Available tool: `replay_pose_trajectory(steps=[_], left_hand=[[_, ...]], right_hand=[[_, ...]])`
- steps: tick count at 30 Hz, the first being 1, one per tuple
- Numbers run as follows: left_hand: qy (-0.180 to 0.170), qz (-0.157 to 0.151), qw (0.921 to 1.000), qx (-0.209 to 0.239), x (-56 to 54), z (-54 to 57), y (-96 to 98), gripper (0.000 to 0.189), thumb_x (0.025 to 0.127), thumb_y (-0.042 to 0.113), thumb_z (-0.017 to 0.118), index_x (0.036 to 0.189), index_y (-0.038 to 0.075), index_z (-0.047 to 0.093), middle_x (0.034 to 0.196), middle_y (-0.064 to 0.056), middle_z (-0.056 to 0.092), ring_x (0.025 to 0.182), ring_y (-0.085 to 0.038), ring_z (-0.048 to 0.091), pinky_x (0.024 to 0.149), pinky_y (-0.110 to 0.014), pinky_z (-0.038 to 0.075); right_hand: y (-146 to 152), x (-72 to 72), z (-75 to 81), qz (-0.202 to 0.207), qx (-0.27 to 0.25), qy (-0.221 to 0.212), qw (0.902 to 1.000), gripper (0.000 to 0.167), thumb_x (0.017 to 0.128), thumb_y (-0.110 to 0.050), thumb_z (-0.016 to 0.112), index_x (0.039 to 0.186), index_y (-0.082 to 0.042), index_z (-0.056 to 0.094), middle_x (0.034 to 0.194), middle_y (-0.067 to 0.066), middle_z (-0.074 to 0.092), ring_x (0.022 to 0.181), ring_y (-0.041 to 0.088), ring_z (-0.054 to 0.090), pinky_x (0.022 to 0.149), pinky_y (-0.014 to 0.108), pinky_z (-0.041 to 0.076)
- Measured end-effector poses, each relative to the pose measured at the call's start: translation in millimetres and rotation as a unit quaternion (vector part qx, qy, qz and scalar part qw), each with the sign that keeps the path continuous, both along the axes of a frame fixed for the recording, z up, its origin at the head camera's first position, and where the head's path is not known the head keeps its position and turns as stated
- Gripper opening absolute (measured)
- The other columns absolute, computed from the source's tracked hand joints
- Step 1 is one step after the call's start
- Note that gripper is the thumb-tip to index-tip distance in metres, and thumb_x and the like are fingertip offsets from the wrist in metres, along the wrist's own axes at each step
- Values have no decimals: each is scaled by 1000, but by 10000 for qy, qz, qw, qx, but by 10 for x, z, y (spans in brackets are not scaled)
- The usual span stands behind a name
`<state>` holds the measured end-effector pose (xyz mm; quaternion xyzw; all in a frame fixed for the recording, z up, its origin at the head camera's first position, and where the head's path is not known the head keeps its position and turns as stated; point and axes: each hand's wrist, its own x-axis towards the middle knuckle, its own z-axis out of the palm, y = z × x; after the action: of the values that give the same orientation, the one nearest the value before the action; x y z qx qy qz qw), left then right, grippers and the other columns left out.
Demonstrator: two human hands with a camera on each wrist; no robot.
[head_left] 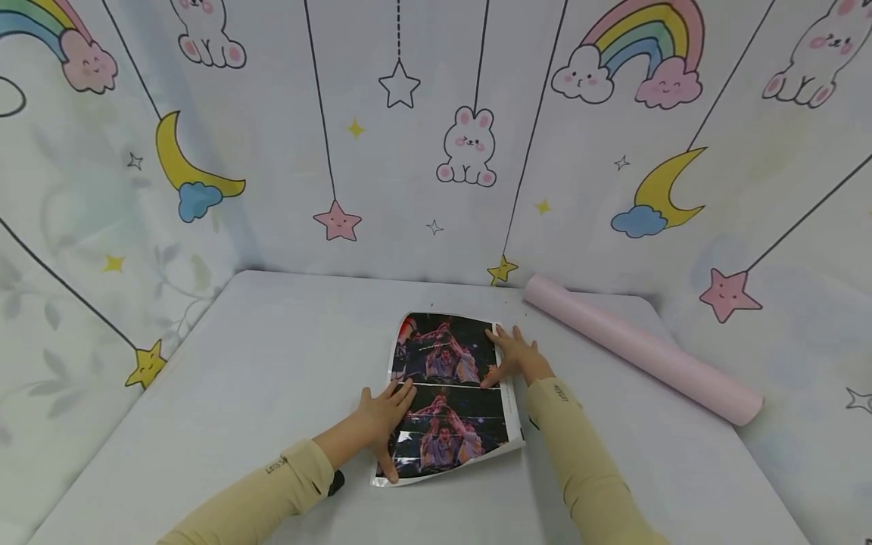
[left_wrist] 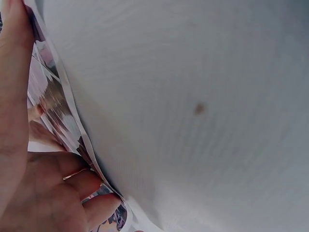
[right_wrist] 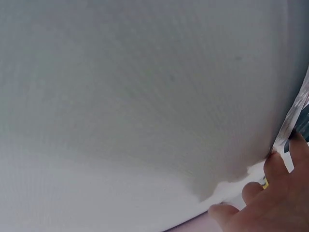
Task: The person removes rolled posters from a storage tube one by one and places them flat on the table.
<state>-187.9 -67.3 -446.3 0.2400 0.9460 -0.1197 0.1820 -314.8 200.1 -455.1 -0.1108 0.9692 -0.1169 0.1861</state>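
A glossy photo sheet (head_left: pixel 446 405) with two similar pictures, one above the other, lies on the white table. Its lower edge curls up a little at the right corner. My left hand (head_left: pixel 379 416) rests with spread fingers on the sheet's left edge, the thumb near the lower left corner. On the upper right edge, my right hand (head_left: pixel 516 354) touches the sheet, its fingers spread too. The left wrist view shows the left hand (left_wrist: pixel 58 188) along the sheet's white border. In the right wrist view the right hand (right_wrist: pixel 275 193) shows only at the lower right.
A pink roll (head_left: pixel 643 348) lies slantwise along the table's right side. The white table (head_left: pixel 272 363) meets a hanging cloth (head_left: pixel 409 166) printed with rabbits, moons and stars at the back and sides. A small black object (head_left: pixel 336 483) shows by the left sleeve.
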Motion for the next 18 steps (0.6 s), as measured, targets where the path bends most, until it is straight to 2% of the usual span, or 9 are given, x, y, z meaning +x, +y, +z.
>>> replay_pose_trajectory(steps=[11, 18], left_hand=[[-34, -27, 9999, 117, 14, -41, -15, 138, 36, 74, 72, 147, 14, 16, 153, -1, 9, 138, -23, 13, 95, -56, 32], [-10, -51, 10000, 60, 13, -1, -11, 138, 37, 74, 72, 147, 15, 16, 153, -1, 9, 138, -23, 12, 95, -56, 32]], right_hand=[[5, -4, -28, -107, -118, -129, 9998, 119, 53, -45, 84, 147, -20, 17, 153, 8, 3, 137, 36, -7, 101, 63, -2], [10, 4, -23, -110, -182, -122, 9997, 119, 53, -45, 85, 148, -19, 16, 153, 8, 2, 137, 35, -6, 100, 64, -2]])
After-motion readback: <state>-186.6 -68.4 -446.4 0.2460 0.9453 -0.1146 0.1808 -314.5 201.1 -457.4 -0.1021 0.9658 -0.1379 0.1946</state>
